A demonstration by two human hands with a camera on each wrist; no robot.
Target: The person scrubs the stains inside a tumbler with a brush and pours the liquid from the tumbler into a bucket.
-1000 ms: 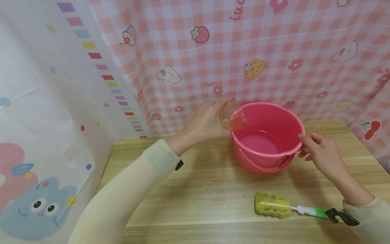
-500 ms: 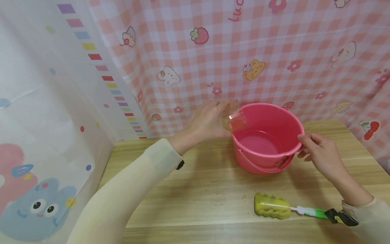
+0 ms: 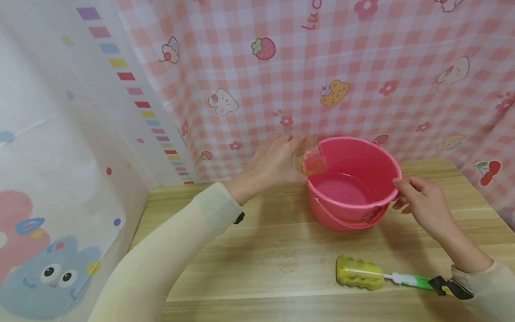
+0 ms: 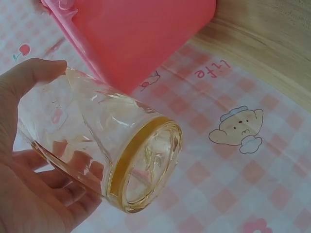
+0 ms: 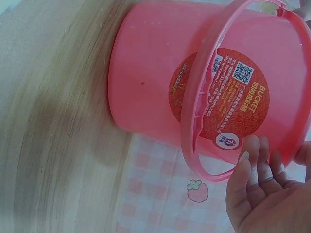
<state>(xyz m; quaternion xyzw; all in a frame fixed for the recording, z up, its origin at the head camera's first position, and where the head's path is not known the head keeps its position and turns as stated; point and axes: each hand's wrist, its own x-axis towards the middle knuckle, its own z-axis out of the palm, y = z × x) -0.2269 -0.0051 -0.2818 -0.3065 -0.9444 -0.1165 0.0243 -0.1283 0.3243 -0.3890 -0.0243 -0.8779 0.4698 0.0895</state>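
My left hand [image 3: 277, 161] grips a clear amber-tinted glass [image 3: 313, 157], tilted over the left rim of a pink bucket [image 3: 354, 219]. In the left wrist view, the thumb and fingers wrap round the glass [image 4: 107, 131], its thick base facing the camera. Shallow water [image 3: 342, 188] lies in the bottom of the bucket. My right hand [image 3: 426, 201] pinches the bucket's right rim, thumb on top and fingers beneath. The right wrist view shows the bucket's hanging handle [image 5: 194, 111] and a round red label [image 5: 243, 97] on its side.
A bottle brush with a yellow-green sponge head [image 3: 359, 272] and a white-and-green handle [image 3: 410, 279] lies on the wooden table [image 3: 241, 273] in front of the bucket. Several water drops [image 3: 286, 256] dot the wood. A pink checked cloth [image 3: 257, 85] hangs close behind.
My left hand has moved slightly right with the glass, turning it further over the bucket. The right hand still holds the rim, and the bucket and brush stay where they were.
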